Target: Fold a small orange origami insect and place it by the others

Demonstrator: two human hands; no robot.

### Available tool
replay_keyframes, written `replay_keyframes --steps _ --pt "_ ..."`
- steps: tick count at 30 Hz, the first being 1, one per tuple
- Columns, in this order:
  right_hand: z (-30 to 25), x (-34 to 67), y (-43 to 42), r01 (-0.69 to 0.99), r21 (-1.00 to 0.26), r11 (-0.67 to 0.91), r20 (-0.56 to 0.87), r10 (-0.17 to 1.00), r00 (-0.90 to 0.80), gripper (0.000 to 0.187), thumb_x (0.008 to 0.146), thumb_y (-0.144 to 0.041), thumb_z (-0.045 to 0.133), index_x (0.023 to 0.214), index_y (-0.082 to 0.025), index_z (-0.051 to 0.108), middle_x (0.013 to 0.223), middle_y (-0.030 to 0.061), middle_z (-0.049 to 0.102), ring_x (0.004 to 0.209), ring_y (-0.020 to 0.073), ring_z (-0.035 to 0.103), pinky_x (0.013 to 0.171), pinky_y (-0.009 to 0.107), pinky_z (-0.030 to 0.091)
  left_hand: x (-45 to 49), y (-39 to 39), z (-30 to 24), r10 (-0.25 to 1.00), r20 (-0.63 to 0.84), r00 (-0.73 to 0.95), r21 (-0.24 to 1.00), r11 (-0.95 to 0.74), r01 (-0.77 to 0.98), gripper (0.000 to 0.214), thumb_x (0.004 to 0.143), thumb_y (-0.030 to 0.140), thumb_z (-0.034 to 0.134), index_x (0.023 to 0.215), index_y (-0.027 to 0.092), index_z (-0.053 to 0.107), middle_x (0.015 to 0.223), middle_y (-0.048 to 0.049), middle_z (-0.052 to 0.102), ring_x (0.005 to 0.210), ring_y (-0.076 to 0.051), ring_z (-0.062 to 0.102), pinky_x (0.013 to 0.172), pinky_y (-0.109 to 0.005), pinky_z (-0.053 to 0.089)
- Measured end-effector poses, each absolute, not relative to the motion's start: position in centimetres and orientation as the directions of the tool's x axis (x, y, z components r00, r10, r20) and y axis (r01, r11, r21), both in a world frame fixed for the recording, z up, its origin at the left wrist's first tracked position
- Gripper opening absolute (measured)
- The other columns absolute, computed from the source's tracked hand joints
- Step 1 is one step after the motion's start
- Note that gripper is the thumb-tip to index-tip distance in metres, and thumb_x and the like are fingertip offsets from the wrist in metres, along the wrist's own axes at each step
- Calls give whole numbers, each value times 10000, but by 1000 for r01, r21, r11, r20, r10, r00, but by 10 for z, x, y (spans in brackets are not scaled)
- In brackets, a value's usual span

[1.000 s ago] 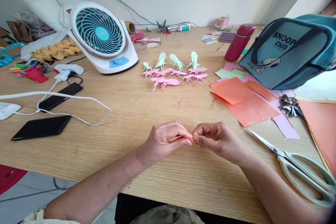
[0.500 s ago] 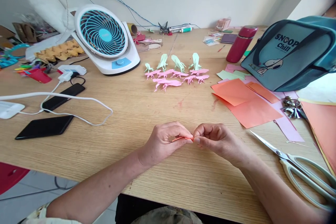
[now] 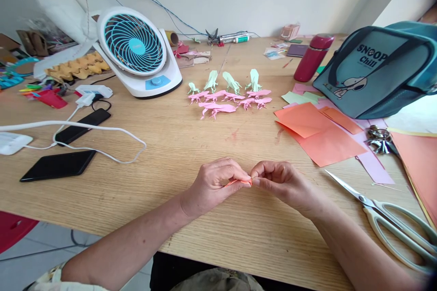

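A small folded piece of orange paper [image 3: 246, 182] is pinched between my two hands above the wooden table. My left hand [image 3: 218, 182] grips it between thumb and fingers, hiding most of it. At its right end, the thumb and forefinger of my right hand [image 3: 282, 184] pinch the tip, the other fingers curled in. Beyond my hands stand folded paper figures: a front group of several pink ones [image 3: 218, 108] and a back row of several pale green ones [image 3: 232, 82].
Scissors [image 3: 367, 202] lie partly open beside my right forearm. Orange sheets [image 3: 327, 143] overlap near a blue bag [image 3: 368, 72] and a red flask [image 3: 312, 59]. On the left are a fan [image 3: 136, 50], a black phone [image 3: 58, 165], another dark device [image 3: 83, 126] and a white cable [image 3: 136, 138].
My hands stay in almost the same place, still pinching the orange paper. The fingertips have shifted very slightly, and a little more of the paper shows by my left thumb.
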State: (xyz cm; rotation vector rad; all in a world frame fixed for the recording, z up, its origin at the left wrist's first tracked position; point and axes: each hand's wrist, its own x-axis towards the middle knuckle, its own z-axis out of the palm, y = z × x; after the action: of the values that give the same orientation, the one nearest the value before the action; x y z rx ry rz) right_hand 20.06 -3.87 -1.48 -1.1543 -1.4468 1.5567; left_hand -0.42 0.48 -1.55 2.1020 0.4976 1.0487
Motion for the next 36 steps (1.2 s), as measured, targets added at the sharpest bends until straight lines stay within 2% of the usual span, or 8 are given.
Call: replay_keyframes --steps 4,10,17,22,30,36 --pt "-13 199 -40 125 -989 -80 -120 927 -355 261 907 -430 615 859 -174 630 748 -10 544 677 120 427 608 266 319 -4 5 -15 600 527 602 732 -681 37 33 870 154 692 875 146 723 786 -62 719 747 -138 651 716 -268 536" --pt "-9 198 -42 215 -975 -57 -124 941 -315 192 933 -357 562 858 -188 613 704 -26 529 623 112 411 561 258 308 -3 4 -15 621 520 586 752 -659 32 37 869 134 686 862 145 721 774 -58 712 736 -135 642 700 -261 524" --pt "-5 199 -43 405 -911 80 -18 972 -234 113 903 -271 590 848 -218 673 781 -12 654 734 136 561 679 254 411 -5 6 -16 646 492 584 791 -612 11 46 868 140 688 868 141 734 788 -67 700 732 -135 640 674 -251 519" --pt "-2 196 -45 423 -902 87 0 979 -202 123 891 -262 595 799 -219 664 727 -30 649 678 120 564 637 233 415 -4 6 -16 689 454 565 835 -550 0 46 859 178 706 839 149 735 777 -59 690 714 -128 630 653 -239 512" --pt "3 191 -45 460 -886 55 -22 987 -161 148 871 -284 597 759 -205 652 694 -5 644 645 137 558 607 253 414 -2 7 -15 752 354 557 901 -434 13 107 837 247 739 802 147 731 761 -50 667 708 -124 613 644 -229 484" --pt "4 190 -46 381 -925 -3 -82 978 -193 136 883 -300 584 808 -211 654 735 -5 647 680 137 557 613 245 414 -1 8 -14 769 272 578 951 -308 -37 145 842 287 734 813 146 717 783 -42 657 711 -115 604 646 -217 498"
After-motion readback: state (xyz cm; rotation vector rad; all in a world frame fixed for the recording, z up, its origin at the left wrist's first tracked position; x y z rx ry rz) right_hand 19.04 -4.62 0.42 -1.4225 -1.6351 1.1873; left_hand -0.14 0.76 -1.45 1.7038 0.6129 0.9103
